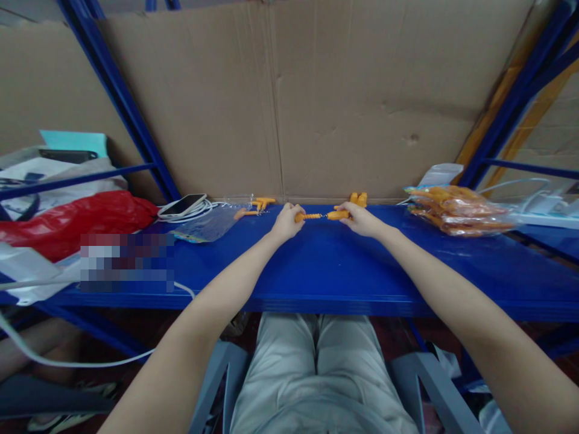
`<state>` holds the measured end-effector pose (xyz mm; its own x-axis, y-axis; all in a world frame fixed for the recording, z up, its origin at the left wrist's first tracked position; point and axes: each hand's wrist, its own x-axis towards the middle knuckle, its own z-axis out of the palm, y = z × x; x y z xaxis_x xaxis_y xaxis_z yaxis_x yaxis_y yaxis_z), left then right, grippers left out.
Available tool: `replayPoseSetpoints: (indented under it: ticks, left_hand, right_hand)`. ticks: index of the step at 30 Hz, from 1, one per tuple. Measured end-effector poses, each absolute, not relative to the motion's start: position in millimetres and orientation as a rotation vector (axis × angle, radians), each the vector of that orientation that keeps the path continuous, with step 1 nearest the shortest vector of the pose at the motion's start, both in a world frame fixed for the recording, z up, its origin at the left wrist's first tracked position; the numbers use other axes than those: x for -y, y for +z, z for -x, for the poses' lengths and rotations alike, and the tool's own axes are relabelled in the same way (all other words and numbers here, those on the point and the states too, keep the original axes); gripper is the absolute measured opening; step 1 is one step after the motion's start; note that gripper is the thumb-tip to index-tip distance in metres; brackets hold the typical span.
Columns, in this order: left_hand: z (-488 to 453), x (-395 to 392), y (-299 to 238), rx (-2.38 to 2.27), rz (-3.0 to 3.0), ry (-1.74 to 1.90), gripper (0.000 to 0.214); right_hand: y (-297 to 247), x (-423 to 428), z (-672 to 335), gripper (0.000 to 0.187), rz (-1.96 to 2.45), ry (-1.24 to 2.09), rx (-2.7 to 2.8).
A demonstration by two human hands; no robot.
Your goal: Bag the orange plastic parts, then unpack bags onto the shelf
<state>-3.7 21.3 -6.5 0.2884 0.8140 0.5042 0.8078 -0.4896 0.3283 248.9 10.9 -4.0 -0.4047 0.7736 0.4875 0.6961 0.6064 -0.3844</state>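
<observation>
My left hand (286, 223) is closed on the end of an orange twisted rod (312, 216) that looks like a plastic drill bit. Opposite it, my right hand (363, 222) grips a smooth orange plastic piece (337, 215). A thin dark spiral bit shows between the two orange parts, which lie in line just above the blue shelf; whether they are joined I cannot tell. Behind my right hand stands a yellow-orange block-shaped piece (359, 199). Left of my left hand are more orange plastic pieces (262, 205), beside a clear plastic bag (210, 222).
On the right of the blue shelf (335, 271) lies a clear bag of orange pieces (456, 210). A phone (183, 205) with a coiled white cable and a red bag (85, 217) are at the left. A cardboard panel (325, 102) closes the back, between blue posts.
</observation>
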Motion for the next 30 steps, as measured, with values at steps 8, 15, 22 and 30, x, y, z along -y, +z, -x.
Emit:
replayPoseSetpoints:
  ticks: [8, 15, 22, 30]
  left_hand:
    - [-0.6, -20.1, -6.0, -1.533, -2.456, 1.069, 0.035]
    - [0.2, -19.3, -5.7, -1.459, -2.502, 1.158, 0.031]
    - [-0.9, -20.1, -5.6, -1.462, -2.514, 1.122, 0.033]
    - [1.4, -23.5, -7.8, -1.449, -2.491, 1.173, 0.033]
  right_hand:
    - [-5.0, -12.0, -241.9, 0.030, 1.076, 0.055, 2.183]
    - [-11.7, -16.4, -240.0, 0.036, 1.069, 0.126, 2.050]
    - [-13.3, -17.6, -237.9, 0.030, 1.094, 0.228, 1.987]
    - [-9.6, -15.1, -240.9, 0.031, 1.050, 0.477, 1.974]
